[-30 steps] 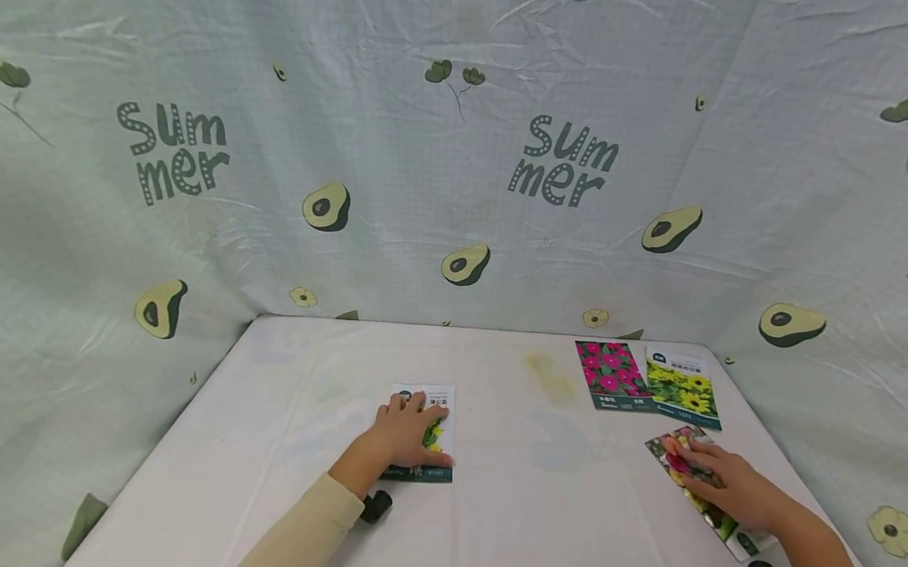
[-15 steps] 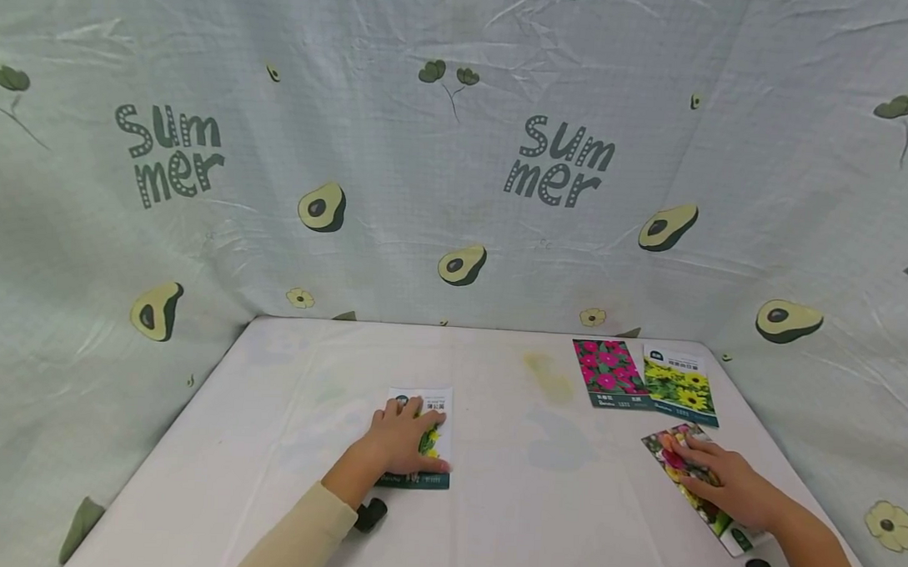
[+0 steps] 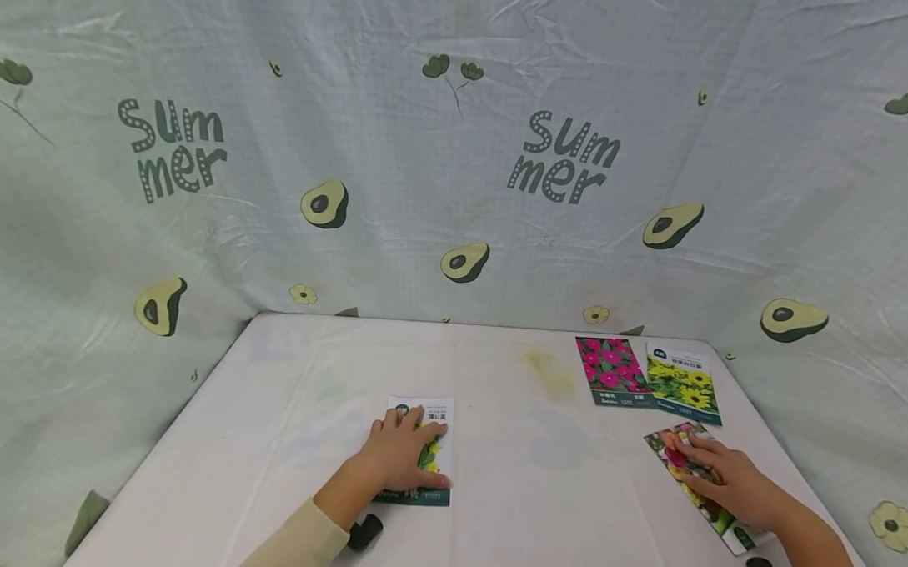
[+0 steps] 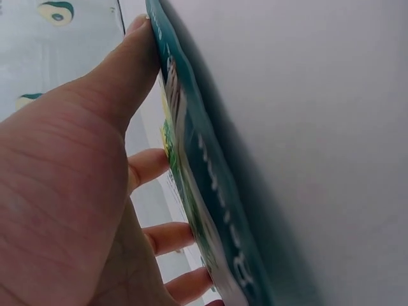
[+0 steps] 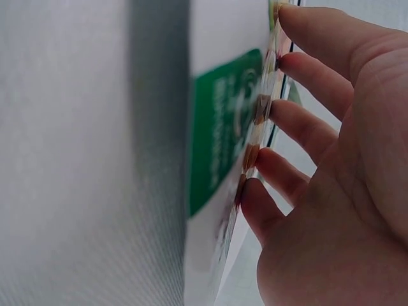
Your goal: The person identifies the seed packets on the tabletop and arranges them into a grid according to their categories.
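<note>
My left hand (image 3: pixel 399 455) rests with spread fingers on a seed packet (image 3: pixel 433 497) with yellow flowers, a white top and a dark green bottom band. In the left wrist view the thumb lies at one edge of this packet and the fingertips touch its printed face. At the right, my right hand (image 3: pixel 747 487) lies on a second seed packet (image 3: pixel 664 445), printed with flowers in mixed colours and set at a slant. The right wrist view shows those fingertips touching its face, near a green label (image 5: pixel 223 127). Both palms hide part of the packets.
Two more seed packets, one with pink flowers (image 3: pixel 611 368) and one with yellow flowers (image 3: pixel 682 383), lie at the back right of the white table (image 3: pixel 536 512), their edges overlapping. A printed cloth (image 3: pixel 399 148) hangs behind and beside the table.
My left hand has slid its packet a little toward the table's near side. The right hand and the other packets keep their places; the head view shifts slightly.
</note>
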Motion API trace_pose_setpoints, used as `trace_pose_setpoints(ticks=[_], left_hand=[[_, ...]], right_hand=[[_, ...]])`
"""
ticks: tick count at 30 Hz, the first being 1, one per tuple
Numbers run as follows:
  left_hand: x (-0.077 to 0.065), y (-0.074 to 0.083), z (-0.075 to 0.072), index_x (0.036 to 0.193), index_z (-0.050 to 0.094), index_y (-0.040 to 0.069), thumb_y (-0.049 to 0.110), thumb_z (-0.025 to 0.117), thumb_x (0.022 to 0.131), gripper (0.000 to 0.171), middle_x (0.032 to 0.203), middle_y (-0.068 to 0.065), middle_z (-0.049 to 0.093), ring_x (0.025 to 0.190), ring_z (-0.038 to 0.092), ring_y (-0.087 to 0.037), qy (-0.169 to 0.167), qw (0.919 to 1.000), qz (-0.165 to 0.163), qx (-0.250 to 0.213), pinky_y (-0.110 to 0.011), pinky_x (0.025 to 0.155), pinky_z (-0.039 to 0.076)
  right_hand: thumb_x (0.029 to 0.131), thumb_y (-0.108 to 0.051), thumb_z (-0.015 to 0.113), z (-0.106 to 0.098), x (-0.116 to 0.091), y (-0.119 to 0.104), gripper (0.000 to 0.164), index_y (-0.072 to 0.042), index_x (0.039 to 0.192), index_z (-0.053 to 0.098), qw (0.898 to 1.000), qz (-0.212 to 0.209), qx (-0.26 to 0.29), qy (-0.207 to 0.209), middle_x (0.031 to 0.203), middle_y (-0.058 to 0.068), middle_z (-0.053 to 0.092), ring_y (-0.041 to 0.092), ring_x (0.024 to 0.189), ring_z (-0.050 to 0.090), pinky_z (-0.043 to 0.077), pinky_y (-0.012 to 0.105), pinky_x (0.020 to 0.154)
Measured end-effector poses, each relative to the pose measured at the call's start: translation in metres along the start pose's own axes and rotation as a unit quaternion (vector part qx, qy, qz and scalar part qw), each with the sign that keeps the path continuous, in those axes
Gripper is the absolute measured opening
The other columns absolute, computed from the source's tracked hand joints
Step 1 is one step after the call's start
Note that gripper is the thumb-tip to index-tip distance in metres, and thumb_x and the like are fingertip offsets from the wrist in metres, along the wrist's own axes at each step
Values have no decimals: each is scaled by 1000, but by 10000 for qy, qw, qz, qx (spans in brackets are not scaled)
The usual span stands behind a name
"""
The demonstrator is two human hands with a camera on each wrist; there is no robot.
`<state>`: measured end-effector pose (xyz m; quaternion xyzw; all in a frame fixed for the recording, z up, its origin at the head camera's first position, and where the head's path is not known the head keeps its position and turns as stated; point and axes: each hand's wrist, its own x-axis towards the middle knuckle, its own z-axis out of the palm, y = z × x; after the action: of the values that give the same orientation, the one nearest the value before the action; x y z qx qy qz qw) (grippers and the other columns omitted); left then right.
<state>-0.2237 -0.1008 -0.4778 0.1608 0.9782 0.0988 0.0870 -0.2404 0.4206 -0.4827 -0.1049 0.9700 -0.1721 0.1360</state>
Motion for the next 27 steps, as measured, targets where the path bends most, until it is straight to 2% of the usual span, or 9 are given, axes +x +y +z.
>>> trace_pose_setpoints(ticks=[14, 19, 27], left_hand=[[-23, 9, 4, 149, 53, 29, 79, 70, 76, 90, 159, -16, 40, 134, 42, -46, -51, 9999, 89, -29, -62, 101, 37], [-26, 10, 5, 149, 53, 30, 79, 70, 76, 90, 159, -16, 40, 135, 41, -45, -75, 9999, 121, -17, -62, 100, 37], [-28, 7, 4, 150, 52, 31, 80, 69, 76, 91, 160, -15, 40, 136, 40, -44, -120, 9997, 210, 54, -61, 98, 37]], right_hand=[[96, -53, 65, -2, 0, -2, 79, -3, 153, 43, 9997, 186, 122, -101, 156, 36, 29, 65, 132, 29, 40, 76, 96], [96, -54, 64, -2, 1, -1, 80, -3, 154, 43, 9994, 282, 152, -142, 156, 36, 28, 65, 132, 29, 39, 76, 97], [94, -59, 64, -4, 1, -4, 84, -5, 154, 42, 9987, 422, 106, -247, 156, 36, 27, 62, 129, 33, 44, 72, 95]])
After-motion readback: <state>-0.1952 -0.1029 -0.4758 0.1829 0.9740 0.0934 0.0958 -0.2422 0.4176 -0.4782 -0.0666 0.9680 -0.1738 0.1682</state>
